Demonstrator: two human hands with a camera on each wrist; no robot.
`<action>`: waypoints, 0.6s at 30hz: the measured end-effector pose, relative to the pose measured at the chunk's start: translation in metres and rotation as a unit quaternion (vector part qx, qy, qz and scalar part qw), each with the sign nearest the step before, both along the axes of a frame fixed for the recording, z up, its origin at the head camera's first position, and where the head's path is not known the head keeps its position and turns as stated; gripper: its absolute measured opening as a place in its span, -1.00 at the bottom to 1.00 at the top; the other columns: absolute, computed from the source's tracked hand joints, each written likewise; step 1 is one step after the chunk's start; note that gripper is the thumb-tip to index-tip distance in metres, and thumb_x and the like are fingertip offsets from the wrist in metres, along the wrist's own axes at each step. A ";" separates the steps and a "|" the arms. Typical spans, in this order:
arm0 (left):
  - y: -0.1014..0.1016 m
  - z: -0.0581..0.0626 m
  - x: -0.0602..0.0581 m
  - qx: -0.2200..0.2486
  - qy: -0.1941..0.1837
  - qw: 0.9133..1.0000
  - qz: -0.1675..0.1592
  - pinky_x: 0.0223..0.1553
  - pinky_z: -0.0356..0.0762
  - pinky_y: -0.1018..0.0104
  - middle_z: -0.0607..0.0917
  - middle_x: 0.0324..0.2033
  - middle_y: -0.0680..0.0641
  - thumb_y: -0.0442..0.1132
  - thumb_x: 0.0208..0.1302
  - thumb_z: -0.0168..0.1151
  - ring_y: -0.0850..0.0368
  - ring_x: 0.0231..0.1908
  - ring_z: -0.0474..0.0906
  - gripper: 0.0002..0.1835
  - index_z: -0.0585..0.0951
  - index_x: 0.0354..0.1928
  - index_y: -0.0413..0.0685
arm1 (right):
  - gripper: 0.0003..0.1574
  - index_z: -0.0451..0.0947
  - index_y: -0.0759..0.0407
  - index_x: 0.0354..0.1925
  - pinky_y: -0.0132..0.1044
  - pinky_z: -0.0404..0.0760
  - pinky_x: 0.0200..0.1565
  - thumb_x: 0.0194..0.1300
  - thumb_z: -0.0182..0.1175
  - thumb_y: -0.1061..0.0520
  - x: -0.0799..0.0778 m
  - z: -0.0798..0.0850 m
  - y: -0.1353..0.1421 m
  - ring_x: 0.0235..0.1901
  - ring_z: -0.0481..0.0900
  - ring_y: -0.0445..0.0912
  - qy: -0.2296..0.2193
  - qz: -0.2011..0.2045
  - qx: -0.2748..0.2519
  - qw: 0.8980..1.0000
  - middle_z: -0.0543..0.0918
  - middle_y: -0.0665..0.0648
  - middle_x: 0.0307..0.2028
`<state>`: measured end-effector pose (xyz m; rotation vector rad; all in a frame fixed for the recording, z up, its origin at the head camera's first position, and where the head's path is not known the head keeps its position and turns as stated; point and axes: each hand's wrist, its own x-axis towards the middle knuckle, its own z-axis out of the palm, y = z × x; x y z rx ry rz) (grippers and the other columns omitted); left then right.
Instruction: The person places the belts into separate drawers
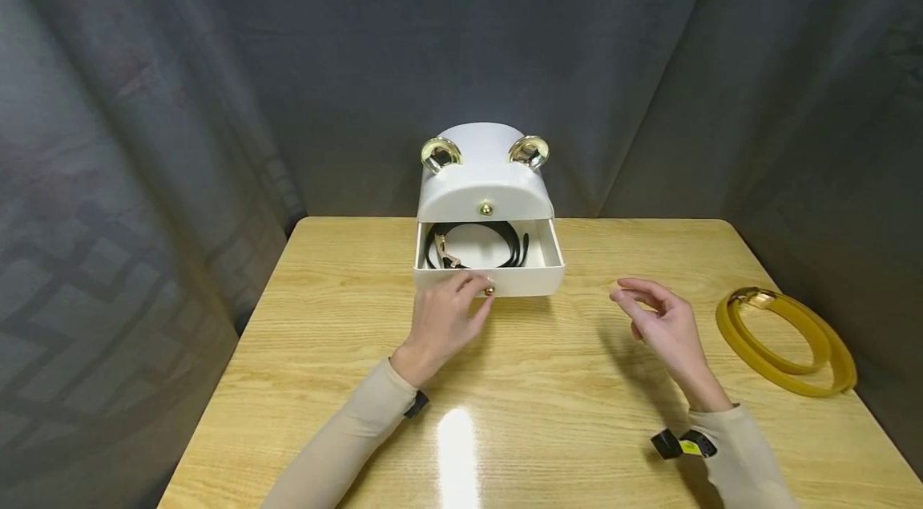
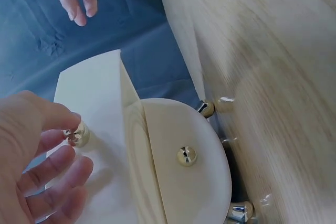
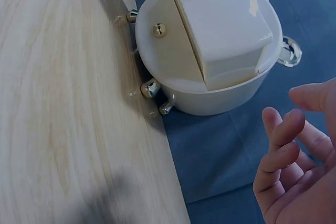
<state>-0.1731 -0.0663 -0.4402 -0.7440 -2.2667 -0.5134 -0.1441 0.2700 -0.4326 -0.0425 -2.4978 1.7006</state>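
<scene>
**One table (image 1: 317,317) carrying a white box with its drawer standing open**

The white box (image 1: 479,180) is standing toward the table's far edge, its front facing the person, so both knobs are probably staying in easy reach. Its drawer (image 1: 532,283) is jutting out below the rounded upper part, leaving the inside visible from above.

Out to the right, the yellow belt (image 1: 760,366) is lying on the table in a loose coil, well apart from the box. Inside the drawer, the black belt (image 1: 515,240) is lying coiled as well; the rolled shape is presumably what is letting it fit between the low walls. Its gold buckle (image 1: 444,254) is resting toward the left side.

The right hand (image 1: 659,321) is hovering between the drawer and the yellow belt, fingers loosely curled and holding nothing. The left hand (image 1: 443,318) is reaching to the drawer's front, its thumb and finger pinching the lower knob (image 1: 489,290), likely because that small ball is giving the surest hold for guiding the drawer.

Two gold ears (image 1: 441,155) are crowning the box, while the upper knob (image 1: 486,208) is sitting untouched.
</scene>
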 end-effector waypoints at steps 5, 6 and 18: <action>0.000 0.000 0.000 -0.013 0.007 1.000 0.007 -0.66 0.05 0.69 0.84 -0.22 0.04 -0.19 0.18 0.62 0.33 -0.63 0.50 -0.77 0.80 -0.14 0.02 | -0.56 0.64 0.12 0.21 -0.36 0.55 -0.51 0.53 0.32 -0.07 0.003 -0.004 0.003 -0.53 0.55 -0.28 -0.001 -0.008 0.006 1.000 0.77 -0.39 -0.20; 0.000 -0.001 0.000 -0.010 0.006 1.000 0.006 -0.65 0.07 0.69 0.84 -0.22 0.04 -0.19 0.18 0.62 0.32 -0.62 0.52 -0.78 0.80 -0.14 0.02 | -0.56 0.64 0.12 0.21 -0.37 0.56 -0.50 0.53 0.32 -0.07 0.004 -0.005 0.004 -0.51 0.57 -0.29 0.000 -0.011 0.010 1.000 0.77 -0.40 -0.20; 0.001 0.001 -0.004 -0.003 0.011 1.000 0.002 -0.65 0.15 0.65 0.83 -0.25 0.04 -0.21 0.19 0.61 0.26 -0.57 0.62 -0.80 0.80 -0.17 0.02 | -0.59 0.65 0.19 0.20 -0.38 0.57 -0.50 0.51 0.35 0.03 0.007 -0.008 0.009 -0.60 0.58 -0.21 0.034 -0.039 0.036 0.998 0.72 -0.49 -0.23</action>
